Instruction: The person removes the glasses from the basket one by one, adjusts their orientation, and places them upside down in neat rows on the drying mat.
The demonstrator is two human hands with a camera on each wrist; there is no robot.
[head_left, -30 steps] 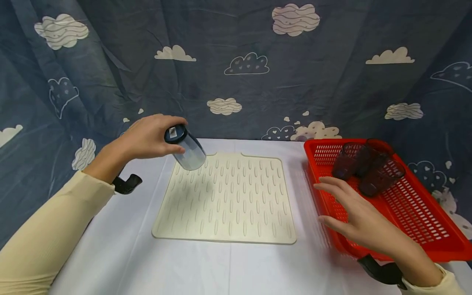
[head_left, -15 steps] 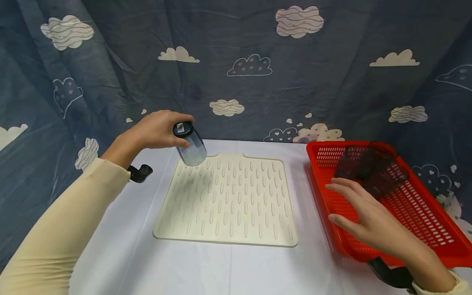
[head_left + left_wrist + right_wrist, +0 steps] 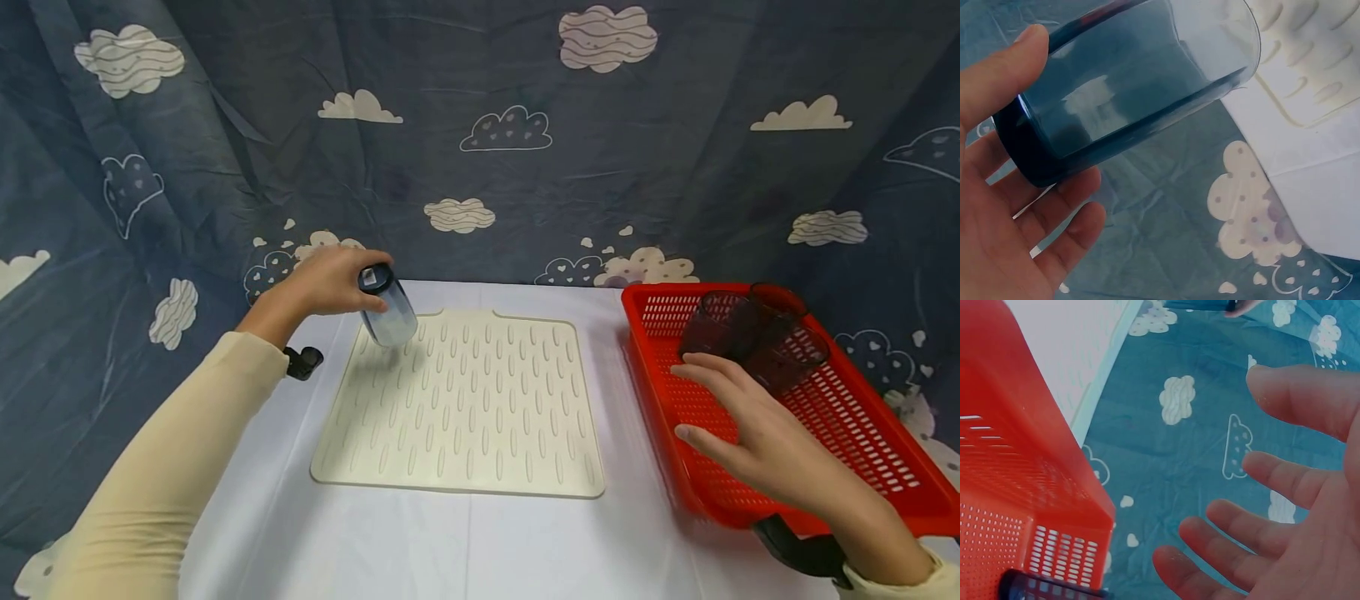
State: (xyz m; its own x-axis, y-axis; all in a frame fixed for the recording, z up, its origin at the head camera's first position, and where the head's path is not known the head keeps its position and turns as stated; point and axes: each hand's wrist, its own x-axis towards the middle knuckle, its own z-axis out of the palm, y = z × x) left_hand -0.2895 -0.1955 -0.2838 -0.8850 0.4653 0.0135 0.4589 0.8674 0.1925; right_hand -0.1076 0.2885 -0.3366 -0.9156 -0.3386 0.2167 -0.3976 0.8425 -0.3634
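My left hand [image 3: 335, 282] grips a blue-tinted drinking glass [image 3: 392, 315] by its thick dark base, mouth tilted down, over the far left corner of a cream ridged mat [image 3: 480, 417]. Thumb and fingers lie on opposite sides of that base in the left wrist view, where the glass [image 3: 1129, 81] looks dry and see-through. Over the near left side of a red plastic basket [image 3: 720, 500] hovers my right hand [image 3: 765, 433], its fingers spread and nothing between them. Several dark tinted glasses [image 3: 780, 354] sit in the basket just beyond the right fingertips.
A white cloth [image 3: 375, 542] covers the table under mat and basket. Behind it hangs a dark blue curtain [image 3: 420, 167] with cloud prints, close to the table's far edge. The basket's raised wall [image 3: 1054, 425] stands beside the right hand.
My left hand has shifted slightly right with the glass, rising and then lowering a little, and the glass is more upright. My right hand has drifted slightly right over the basket.
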